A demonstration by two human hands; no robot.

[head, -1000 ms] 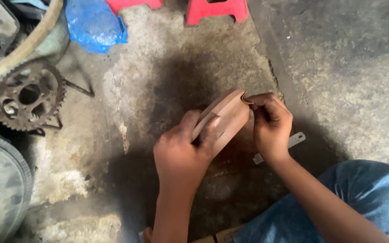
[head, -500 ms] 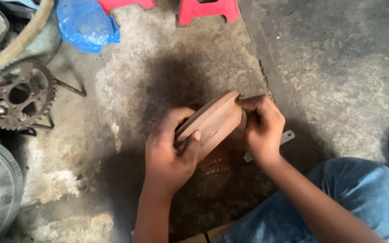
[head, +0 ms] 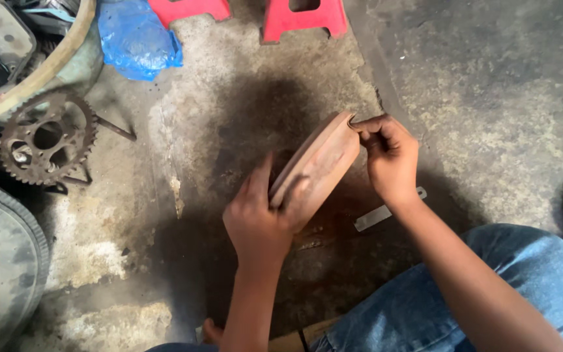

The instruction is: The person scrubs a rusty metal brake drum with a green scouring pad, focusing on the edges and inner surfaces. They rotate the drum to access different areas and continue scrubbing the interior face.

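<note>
Left hand (head: 255,221) and right hand (head: 391,158) both grasp rusty brown curved metal piece (head: 317,168); crumpled blue plastic bag (head: 137,38) on floor, upper left.

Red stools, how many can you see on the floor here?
2, both at the top edge, only partly in frame: one stool just right of the blue bag, the other stool further right. More could stand beyond the frame.
</note>
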